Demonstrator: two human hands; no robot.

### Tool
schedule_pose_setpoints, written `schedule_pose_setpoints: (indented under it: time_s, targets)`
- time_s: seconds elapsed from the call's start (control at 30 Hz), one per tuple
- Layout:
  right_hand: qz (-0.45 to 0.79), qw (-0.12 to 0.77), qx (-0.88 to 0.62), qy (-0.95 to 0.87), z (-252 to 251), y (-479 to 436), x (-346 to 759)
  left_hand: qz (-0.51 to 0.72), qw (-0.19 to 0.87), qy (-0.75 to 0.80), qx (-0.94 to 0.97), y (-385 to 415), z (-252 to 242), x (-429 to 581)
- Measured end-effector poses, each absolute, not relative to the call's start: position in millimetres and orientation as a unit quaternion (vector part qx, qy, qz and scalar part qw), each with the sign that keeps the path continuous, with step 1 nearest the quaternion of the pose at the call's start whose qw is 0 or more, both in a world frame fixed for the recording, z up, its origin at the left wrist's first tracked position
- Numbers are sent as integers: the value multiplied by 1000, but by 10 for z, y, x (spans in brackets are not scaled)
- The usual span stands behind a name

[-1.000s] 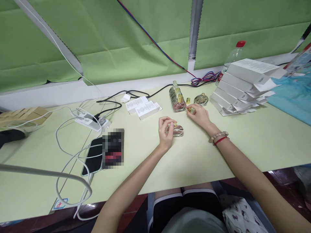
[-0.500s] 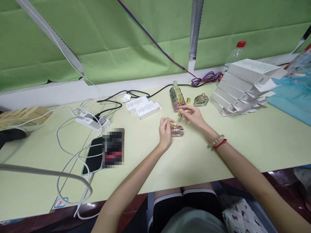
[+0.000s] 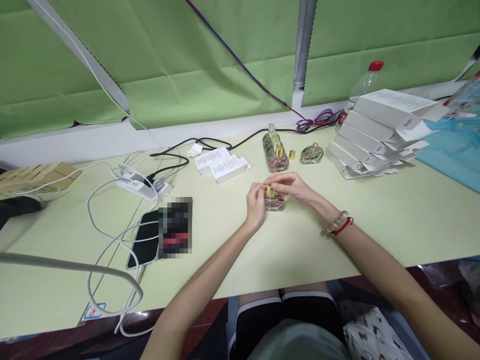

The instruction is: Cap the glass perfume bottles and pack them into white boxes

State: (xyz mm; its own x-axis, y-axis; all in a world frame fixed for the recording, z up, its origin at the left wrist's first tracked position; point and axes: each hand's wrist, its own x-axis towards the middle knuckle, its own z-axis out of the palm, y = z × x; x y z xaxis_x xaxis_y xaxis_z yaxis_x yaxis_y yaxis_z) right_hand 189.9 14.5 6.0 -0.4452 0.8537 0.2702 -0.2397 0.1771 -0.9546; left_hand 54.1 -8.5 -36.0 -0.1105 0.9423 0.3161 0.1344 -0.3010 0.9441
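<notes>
Mid worktop, nearer back edge than front: small glass bottle (image 3: 275,202) stands upright on worktop (image 3: 375,215), gold cap (image 3: 270,191) on its top; both hands on it.
Behind it: row of capped bottles (image 3: 276,152), one behind another twd back edge; loose cap (image 3: 291,154) just beside the row; round bottle (image 3: 312,153) next to that.
Back right corner: stack of white boxes (image 3: 378,135), flaps open, leaning; water bottle (image 3: 365,85) w/ red lid behind the stack; blue cloth (image 3: 450,150) at right edge.
Behind-left of hands: two flat white boxes (image 3: 221,165), near, not touching.
Left half: power strip (image 3: 137,186) w/ white & black cables looping off it; phone (image 3: 144,245) flat twd front edge, partly blurred out; brown cartons (image 3: 37,177) at left edge.
In the way: bottle row is the nearest neighbour, just behind R hand, apart from it.
L hand (image 3: 255,205): comes up from front edge, wrist bent, fingers curled; thumb + forefinger closed on the small glass bottle's upper part from its left.
R hand (image 3: 292,186): reaches in from the right, palm down, forearm low over worktop, bracelets (image 3: 339,222) at wrist; fingers pinched on the gold cap.
</notes>
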Motion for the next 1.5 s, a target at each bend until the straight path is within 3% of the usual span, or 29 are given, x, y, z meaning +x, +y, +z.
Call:
schedule_pose_setpoints:
  time_s: [0.33,0.8,1.5]
  targets:
    - [592,453,-312,-589,47,144,1891,571,364,480,558,-95,-347,548]
    - [553,456,-271,-643,7,172,1853,570,370,478,556,-75,-369,555]
    - [622,455,-254,-584,-120,147,1719,579,381,473,544,-61,-370,552]
